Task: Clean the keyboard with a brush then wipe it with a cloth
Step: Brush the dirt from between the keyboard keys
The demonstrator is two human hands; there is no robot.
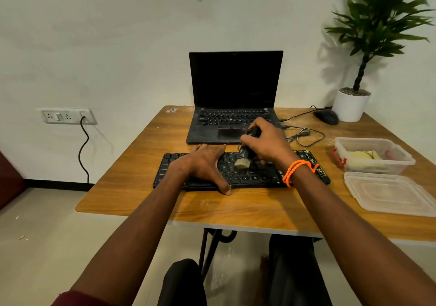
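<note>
Wooden table (132, 188), laptop (236, 98) behind keyboard (259, 178); right-hand fingers (250, 138) gripping brush (244, 159), left-hand fingers (212, 150) flat, relaxed.

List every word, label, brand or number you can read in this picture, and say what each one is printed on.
"Alt": on a bottom-row key of the black keyboard.
Other keyboard keys: white print, too blurred to read.
Laptop keys: too small to read.
Wall socket, plastic box and its lid: no text visible.
</note>
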